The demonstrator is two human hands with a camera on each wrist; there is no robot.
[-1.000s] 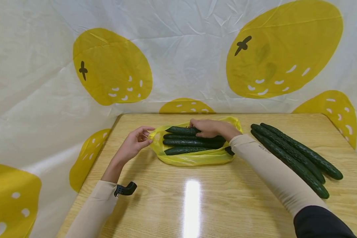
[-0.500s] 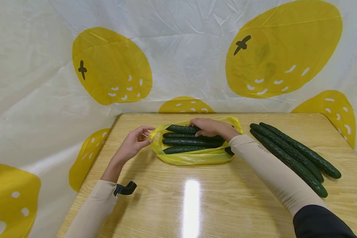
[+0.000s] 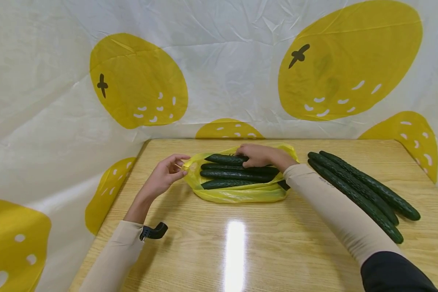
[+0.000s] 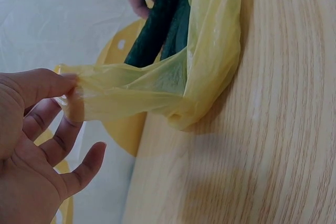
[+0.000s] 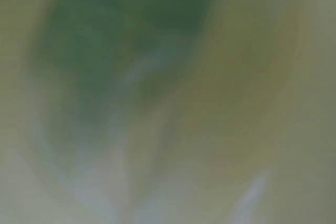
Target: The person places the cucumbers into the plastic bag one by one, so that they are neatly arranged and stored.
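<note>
A yellow plastic bag [image 3: 237,196] lies on its side, its opening spread wide, with several dark green cucumbers [image 3: 237,174] lengthwise inside. My left hand [image 3: 164,174] pinches the bag's left edge between thumb and fingers. In the left wrist view, that stretched edge of the bag [image 4: 110,90] is drawn toward my left hand [image 4: 37,135]. Reaching over the bag from the right, my right hand [image 3: 259,156] grips the rearmost cucumber [image 3: 222,159], its fingertips along the far side. The right wrist view is blurred by close yellow film and green.
To the right of the bag, 3 more cucumbers [image 3: 361,188] lie side by side at a slant on the wooden table [image 3: 190,251]. A white sheet [image 3: 226,81] printed with yellow fruit hangs behind the table and along its left side.
My right hand has shifted slightly to the right on the rearmost cucumber. The left hand keeps its hold on the bag's edge, and the cucumbers outside have stayed in place.
</note>
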